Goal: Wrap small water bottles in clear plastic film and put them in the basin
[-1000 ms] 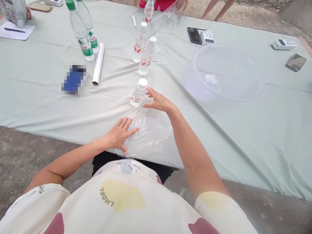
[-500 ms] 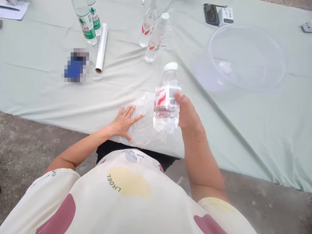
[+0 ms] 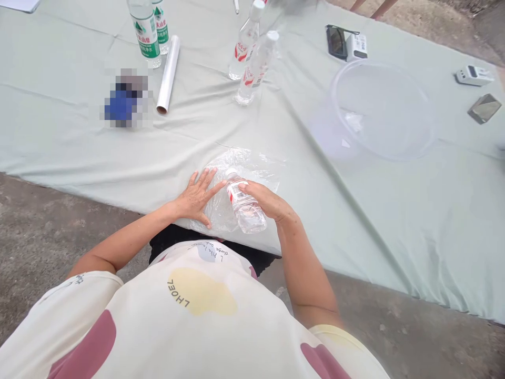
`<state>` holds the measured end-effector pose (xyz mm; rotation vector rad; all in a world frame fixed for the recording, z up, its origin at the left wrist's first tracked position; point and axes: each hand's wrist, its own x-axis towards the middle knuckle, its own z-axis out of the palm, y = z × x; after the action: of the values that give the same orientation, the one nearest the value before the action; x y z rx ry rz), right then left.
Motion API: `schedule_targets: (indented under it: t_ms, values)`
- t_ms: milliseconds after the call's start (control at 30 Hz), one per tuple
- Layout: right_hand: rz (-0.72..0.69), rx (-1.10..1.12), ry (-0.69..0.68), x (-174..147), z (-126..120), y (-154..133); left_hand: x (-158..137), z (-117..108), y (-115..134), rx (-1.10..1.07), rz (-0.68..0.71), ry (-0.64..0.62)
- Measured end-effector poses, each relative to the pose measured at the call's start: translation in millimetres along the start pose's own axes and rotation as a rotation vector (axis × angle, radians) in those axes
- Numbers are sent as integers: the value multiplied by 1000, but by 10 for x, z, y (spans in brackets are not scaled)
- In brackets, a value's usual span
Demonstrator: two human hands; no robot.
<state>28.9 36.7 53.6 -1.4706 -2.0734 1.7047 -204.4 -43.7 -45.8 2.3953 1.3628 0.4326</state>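
Note:
My right hand (image 3: 268, 201) is wrapped round a clear water bottle (image 3: 249, 213) with a white cap and a red-and-white label. The bottle lies tilted over a crinkled sheet of plastic wrap (image 3: 221, 208) at the table's near edge, its cap pointing away from me. Fingers spread, my left hand (image 3: 196, 199) lies flat on the left part of that wrap, its index fingertip close to the bottle's neck. Whether the bottle rests fully on the wrap I cannot tell.
Beyond my left hand lies a roll of plastic wrap (image 3: 169, 76), with green-labelled bottles (image 3: 147, 37) behind it and a blurred blue object (image 3: 123, 102) beside it. Two red-labelled bottles (image 3: 252, 73) stand mid-table. A translucent basin (image 3: 384, 110) and small devices (image 3: 474, 76) are at right.
My right hand has brought the bottle down and to the left, from upright above the table to tilted over the wrap. My left hand stays spread on the wrap.

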Motion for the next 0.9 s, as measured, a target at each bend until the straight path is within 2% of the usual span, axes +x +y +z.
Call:
schedule_targets:
  t_ms: [100, 233, 333, 467, 633, 800, 900]
  values:
    - [33, -35, -101, 21, -29, -1, -14, 14, 5, -13, 35, 42]
    - [80, -122, -139, 114, 55, -47, -25, 42, -1, -16, 71, 63]
    - [129, -116, -103, 188, 149, -103, -41, 45, -17, -23, 65, 70]
    - [183, -127, 9, 249, 214, -170, -65, 32, -38, -48, 36, 67]
    - [101, -65, 87, 309, 242, -218, -69, 20, -38, -86, 3, 54]
    - [74, -88, 109, 322, 280, -165, -166, -223, 42, -89, -62, -39]
    - [68, -86, 116, 282, 233, -136, -309, -410, 145, -135, -146, -9]
